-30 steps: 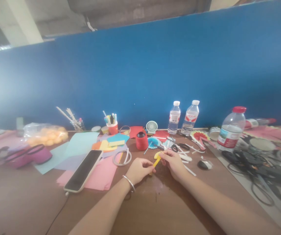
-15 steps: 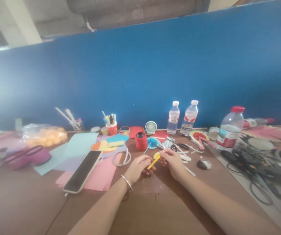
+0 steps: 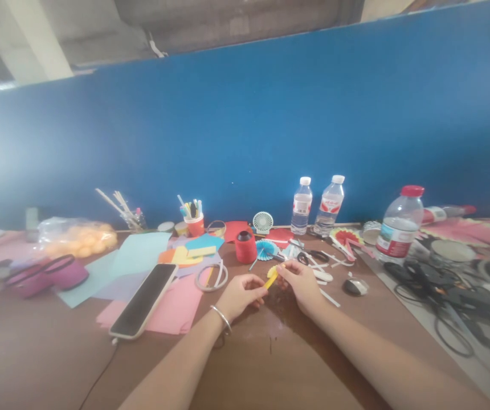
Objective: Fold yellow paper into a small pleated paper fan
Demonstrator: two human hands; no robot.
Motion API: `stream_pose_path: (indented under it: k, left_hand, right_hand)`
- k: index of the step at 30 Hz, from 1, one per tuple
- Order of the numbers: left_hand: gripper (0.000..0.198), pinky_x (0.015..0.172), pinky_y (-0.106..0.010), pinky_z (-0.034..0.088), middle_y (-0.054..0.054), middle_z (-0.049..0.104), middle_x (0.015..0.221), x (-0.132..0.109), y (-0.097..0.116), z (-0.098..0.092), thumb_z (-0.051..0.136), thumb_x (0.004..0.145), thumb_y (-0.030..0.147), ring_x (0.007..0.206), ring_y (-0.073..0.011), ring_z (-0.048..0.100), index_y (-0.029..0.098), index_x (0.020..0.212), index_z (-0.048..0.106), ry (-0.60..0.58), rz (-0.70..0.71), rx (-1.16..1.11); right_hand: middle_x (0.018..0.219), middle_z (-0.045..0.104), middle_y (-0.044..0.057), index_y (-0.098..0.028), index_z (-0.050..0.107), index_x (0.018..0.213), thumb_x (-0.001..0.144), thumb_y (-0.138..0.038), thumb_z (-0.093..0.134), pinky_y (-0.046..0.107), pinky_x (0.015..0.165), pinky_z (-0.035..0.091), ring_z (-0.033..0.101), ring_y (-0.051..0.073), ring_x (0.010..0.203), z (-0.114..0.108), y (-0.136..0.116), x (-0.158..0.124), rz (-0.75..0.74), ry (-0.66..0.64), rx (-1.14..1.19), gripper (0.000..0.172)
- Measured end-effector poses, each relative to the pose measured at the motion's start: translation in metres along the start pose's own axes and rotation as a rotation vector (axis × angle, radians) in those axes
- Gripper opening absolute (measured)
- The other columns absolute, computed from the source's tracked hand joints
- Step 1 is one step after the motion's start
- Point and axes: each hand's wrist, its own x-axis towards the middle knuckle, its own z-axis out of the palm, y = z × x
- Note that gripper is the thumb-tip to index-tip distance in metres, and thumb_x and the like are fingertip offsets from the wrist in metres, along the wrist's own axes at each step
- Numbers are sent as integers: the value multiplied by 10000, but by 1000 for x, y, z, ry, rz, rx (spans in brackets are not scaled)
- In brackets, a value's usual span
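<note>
Between my two hands is a small piece of folded yellow paper (image 3: 271,278), with a pale scalloped edge on its far side. My left hand (image 3: 244,295), with a silver bangle at the wrist, pinches its near left end between thumb and fingers. At the other end, my right hand (image 3: 299,283) grips the paper with thumb and forefinger; its lower fingers are partly hidden. Just beyond the hands lie a blue paper rosette (image 3: 266,249), a red spool of thread (image 3: 245,248) and black-handled scissors (image 3: 313,258).
Left are a phone (image 3: 145,300) on pink paper sheets (image 3: 180,307) and a grey ring (image 3: 200,279). Water bottles (image 3: 302,208) and a small fan (image 3: 262,222) stand at the back. A mouse (image 3: 355,286), a red-capped bottle (image 3: 400,228) and black cables (image 3: 433,296) lie right.
My left fingers have shifted up along the yellow paper and now pinch its near end, covering more of it. The right hand stays almost in place.
</note>
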Motion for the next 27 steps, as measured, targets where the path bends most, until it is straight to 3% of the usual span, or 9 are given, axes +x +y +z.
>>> stream_pose_path:
  k: [5, 11, 20, 27]
  left_hand:
    - [291, 487, -229, 450, -47, 627, 649, 3, -6, -1, 670, 604, 290, 505, -112, 559, 107, 804, 566, -19, 5, 22]
    - [248, 485, -223, 451, -94, 652, 747, 3, -10, -2, 581, 691, 289, 536, -117, 584, 105, 857, 571, -47, -4, -1]
    - [264, 542, -238, 454, -72, 646, 734, 0, -1, 0, 615, 663, 255, 589, -125, 581, 116, 881, 564, -57, 58, 20]
    - [315, 625, -269, 468, -99, 650, 865, 0, 4, -1, 635, 620, 180, 716, -165, 600, 118, 919, 562, -60, 64, 13]
  right_hand:
    - [460, 550, -27, -168, 578, 596, 624, -365, 664, 222, 412, 360, 469, 103, 414, 0, 0, 0, 16, 8, -13, 217]
    - [480, 550, -12, -152, 596, 586, 616, -376, 667, 217, 413, 361, 472, 101, 428, -2, 2, 2, 41, 31, 12, 237]
    - [488, 565, -8, -143, 583, 582, 598, -370, 679, 205, 408, 357, 480, 90, 426, -6, 6, 4, 78, 68, 87, 246]
    - [490, 547, -10, -145, 569, 598, 600, -375, 680, 206, 400, 356, 466, 90, 420, -7, 6, 6, 76, 86, 107, 255]
